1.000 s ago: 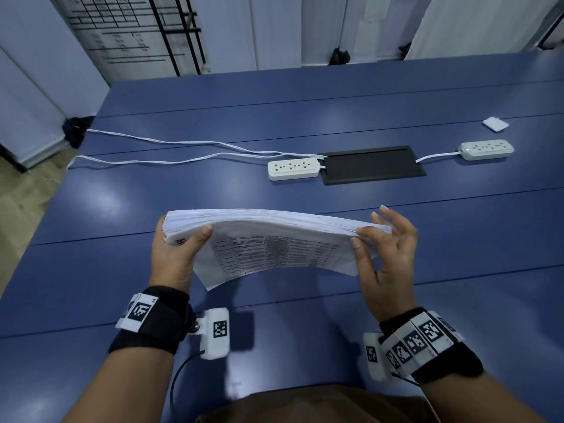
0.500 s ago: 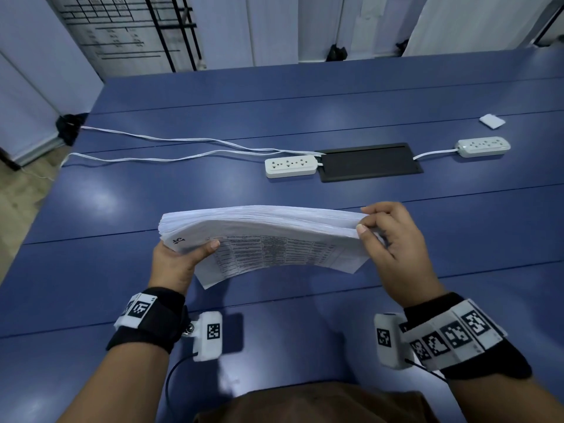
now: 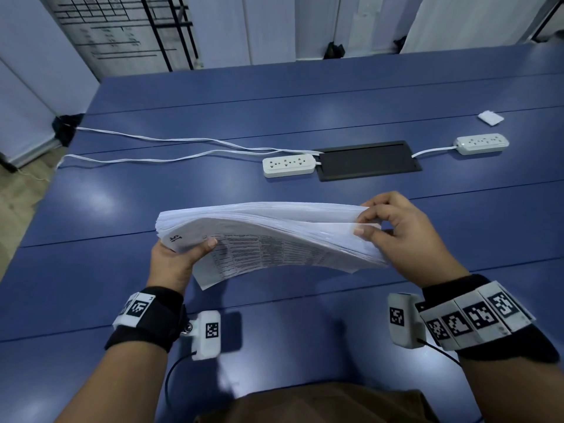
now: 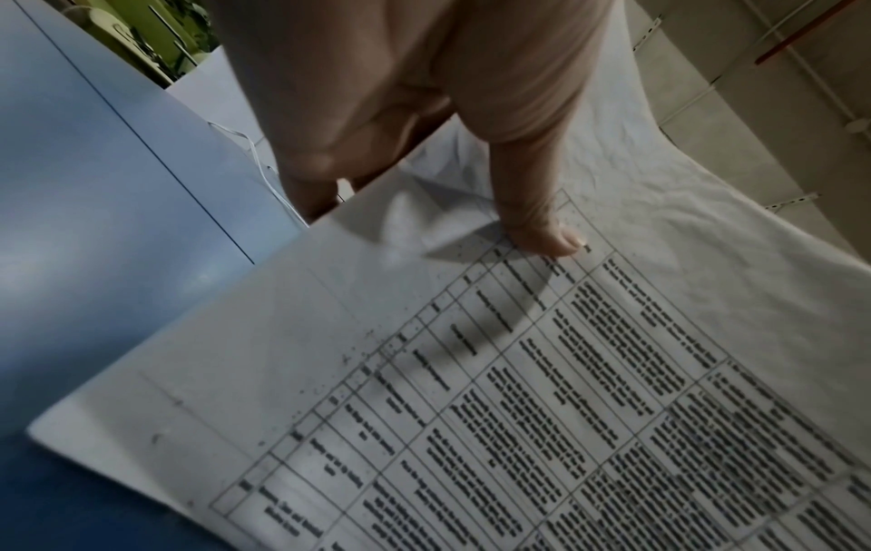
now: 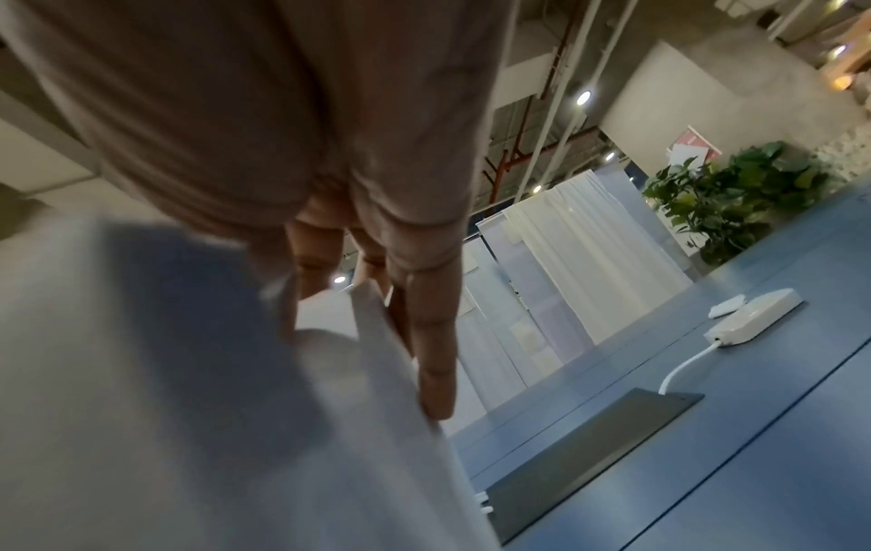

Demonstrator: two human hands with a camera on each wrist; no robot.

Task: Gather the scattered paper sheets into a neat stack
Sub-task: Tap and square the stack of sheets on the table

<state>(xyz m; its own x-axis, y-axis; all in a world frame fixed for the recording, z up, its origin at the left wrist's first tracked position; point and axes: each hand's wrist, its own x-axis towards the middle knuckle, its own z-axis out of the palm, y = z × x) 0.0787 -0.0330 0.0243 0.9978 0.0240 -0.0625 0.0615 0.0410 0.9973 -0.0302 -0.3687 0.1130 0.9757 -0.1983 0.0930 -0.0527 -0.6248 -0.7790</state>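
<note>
Paper: stack point(image 3: 268, 236) held above the table point(image 3: 305, 96), near centre | left hand point(image 3: 180, 257) clamped on its left end, right hand point(image 3: 393, 236) pinching its right end | handling judged limp, slippery, sheets fanning, one sagging below | best gripped at both short ends

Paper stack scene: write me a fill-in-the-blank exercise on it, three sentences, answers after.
1. The paper stack is gripped at its two ends by ____ hands, the left hand and the right hand.
2. The table under the stack is ____ in colour.
3. Between the two white power strips lies a flat ____ panel.

Missing words: both; blue; black
</note>
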